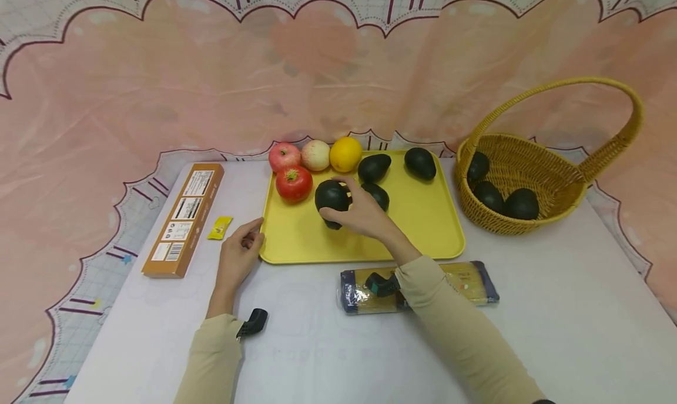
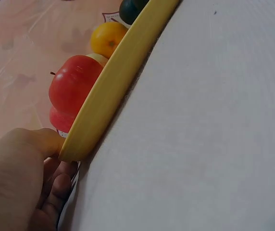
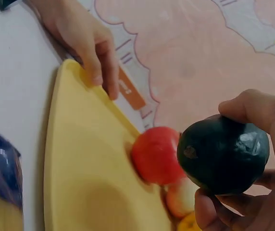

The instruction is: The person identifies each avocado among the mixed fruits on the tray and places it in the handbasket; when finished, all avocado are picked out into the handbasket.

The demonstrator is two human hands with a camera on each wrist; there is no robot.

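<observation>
My right hand (image 1: pixel 367 213) holds a dark avocado (image 1: pixel 331 196) above the yellow tray (image 1: pixel 296 239), thumb and fingers on opposite sides of it. The right wrist view shows the blunt end of this avocado (image 3: pixel 221 154). At the tray's near left corner, my left hand (image 1: pixel 239 256) pinches the rim. In the left wrist view its thumb lies over the edge, with curled fingers below. Also on the tray are a tomato (image 1: pixel 294 184), a pink apple (image 1: pixel 284 156), a pale peach-like fruit (image 1: pixel 315 156), an orange (image 1: pixel 346 154) and three avocados (image 1: pixel 420 163), one partly behind my right hand.
A wicker basket (image 1: pixel 529 224) with a tall handle stands right of the tray, holding several avocados (image 1: pixel 522 204). A spaghetti packet (image 1: pixel 465 280) lies under my right forearm. To the left are a long orange-brown box (image 1: pixel 185 219) and a small yellow sachet (image 1: pixel 220 227).
</observation>
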